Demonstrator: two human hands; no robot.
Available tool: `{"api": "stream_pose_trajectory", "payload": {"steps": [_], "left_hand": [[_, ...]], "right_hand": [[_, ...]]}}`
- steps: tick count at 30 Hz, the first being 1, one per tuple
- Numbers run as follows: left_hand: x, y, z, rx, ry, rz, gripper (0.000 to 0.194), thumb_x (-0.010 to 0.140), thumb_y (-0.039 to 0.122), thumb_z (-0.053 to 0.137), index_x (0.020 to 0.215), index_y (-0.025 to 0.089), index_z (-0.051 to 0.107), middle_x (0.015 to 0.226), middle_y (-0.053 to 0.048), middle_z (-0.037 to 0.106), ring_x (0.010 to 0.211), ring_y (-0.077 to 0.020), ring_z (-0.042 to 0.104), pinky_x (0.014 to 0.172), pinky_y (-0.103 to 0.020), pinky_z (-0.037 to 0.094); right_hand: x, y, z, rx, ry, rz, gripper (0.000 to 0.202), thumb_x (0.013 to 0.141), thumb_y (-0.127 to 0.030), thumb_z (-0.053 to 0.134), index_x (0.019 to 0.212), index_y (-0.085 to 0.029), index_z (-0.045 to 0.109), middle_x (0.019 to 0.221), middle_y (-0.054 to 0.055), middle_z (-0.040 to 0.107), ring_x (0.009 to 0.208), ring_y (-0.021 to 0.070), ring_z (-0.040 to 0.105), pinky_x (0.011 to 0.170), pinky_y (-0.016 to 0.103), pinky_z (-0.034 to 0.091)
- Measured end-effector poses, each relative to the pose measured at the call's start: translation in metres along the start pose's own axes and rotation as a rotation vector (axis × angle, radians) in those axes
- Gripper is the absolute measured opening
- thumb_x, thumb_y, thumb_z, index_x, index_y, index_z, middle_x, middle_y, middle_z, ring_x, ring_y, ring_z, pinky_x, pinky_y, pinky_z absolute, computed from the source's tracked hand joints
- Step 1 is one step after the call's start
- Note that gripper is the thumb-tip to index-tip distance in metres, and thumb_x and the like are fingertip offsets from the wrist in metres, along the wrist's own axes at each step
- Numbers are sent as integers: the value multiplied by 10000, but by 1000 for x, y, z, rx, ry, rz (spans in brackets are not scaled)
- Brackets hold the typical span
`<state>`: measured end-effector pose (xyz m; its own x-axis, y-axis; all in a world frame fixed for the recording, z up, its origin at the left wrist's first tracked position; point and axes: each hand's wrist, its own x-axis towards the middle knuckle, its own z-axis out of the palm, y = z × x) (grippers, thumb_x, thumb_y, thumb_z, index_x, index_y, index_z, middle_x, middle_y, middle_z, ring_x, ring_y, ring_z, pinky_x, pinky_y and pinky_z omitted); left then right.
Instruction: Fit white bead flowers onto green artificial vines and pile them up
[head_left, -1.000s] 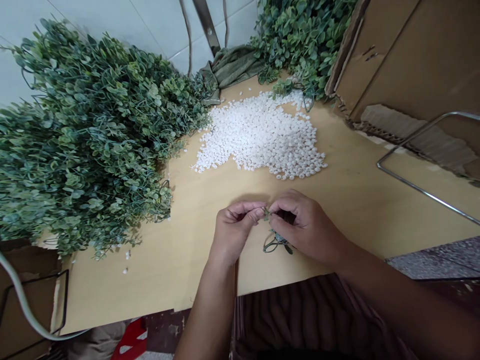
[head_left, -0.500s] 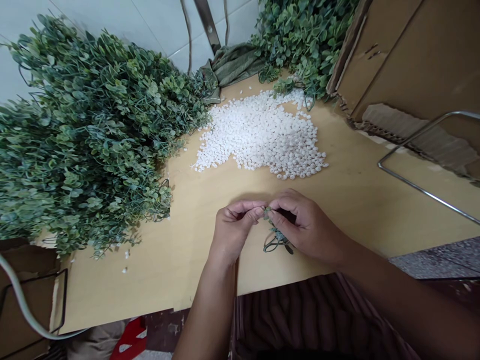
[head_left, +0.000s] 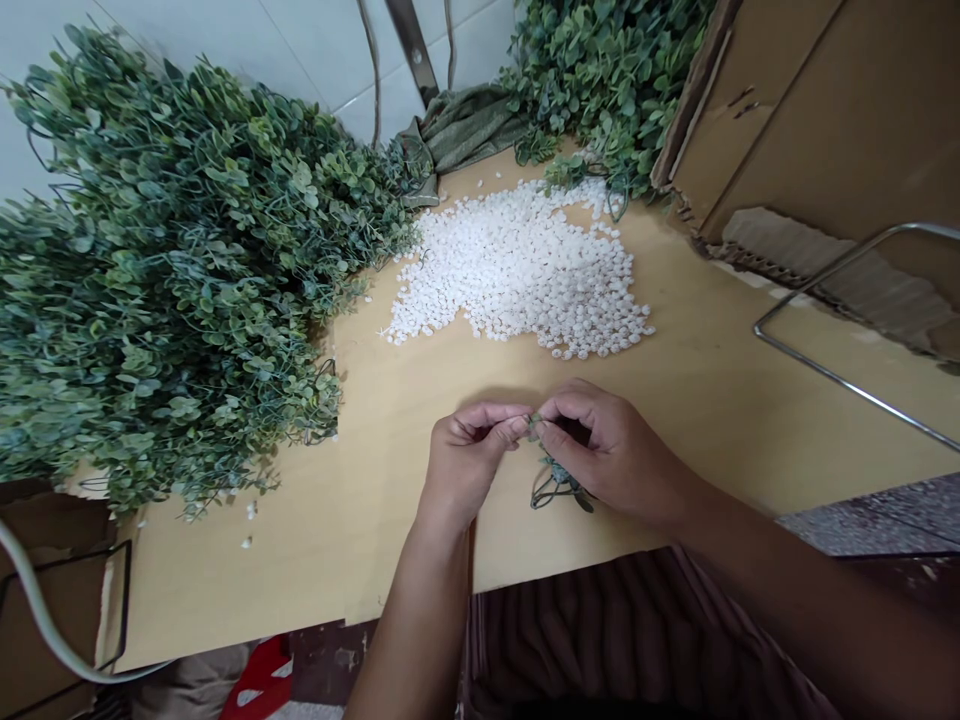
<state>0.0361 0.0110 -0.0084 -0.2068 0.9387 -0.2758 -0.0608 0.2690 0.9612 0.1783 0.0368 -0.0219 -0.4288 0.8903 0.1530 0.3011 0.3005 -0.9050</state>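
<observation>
Above the near part of the table, my left hand (head_left: 472,450) and my right hand (head_left: 607,450) meet fingertip to fingertip. Both pinch the top of a small artificial green sprig (head_left: 559,480), whose leaves and looped stem hang below my right hand. The fingertips cover the exact point of grip, and whether a small white piece sits between them cannot be made out. Beyond my hands spreads a pile of small white plastic pieces (head_left: 525,270), lying loose on the table.
A big heap of artificial greenery (head_left: 180,270) fills the left side; another bunch (head_left: 607,80) stands at the back. An open cardboard box (head_left: 840,120) and a bent metal rod (head_left: 847,380) are on the right. A green cloth (head_left: 472,128) lies against the tiled wall on the wooden table (head_left: 397,500).
The hanging part of the sprig has swung slightly right and down. My hands keep the same pinch, almost unmoved.
</observation>
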Motion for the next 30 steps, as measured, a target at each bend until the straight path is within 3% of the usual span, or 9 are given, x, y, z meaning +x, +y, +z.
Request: {"api": "stream_pose_trajectory", "payload": {"steps": [19, 30], "left_hand": [[2, 1, 1, 15, 10, -21, 103, 564, 239, 772, 626, 170, 725, 563, -8, 661, 516, -93, 524, 553, -230, 486], [3, -2, 6, -23, 10, -3, 60, 578, 191, 760, 622, 171, 724, 577, 3, 658, 530, -74, 516, 560, -206, 460]], "right_hand": [[1, -1, 1, 6, 35, 13, 158, 761, -134, 469, 615, -174, 513, 610, 9, 485, 595, 134, 478, 532, 246, 386], [2, 1, 2, -17, 76, -23, 161, 764, -153, 469, 606, -173, 493, 593, 7, 480, 599, 139, 479, 543, 256, 389]]}}
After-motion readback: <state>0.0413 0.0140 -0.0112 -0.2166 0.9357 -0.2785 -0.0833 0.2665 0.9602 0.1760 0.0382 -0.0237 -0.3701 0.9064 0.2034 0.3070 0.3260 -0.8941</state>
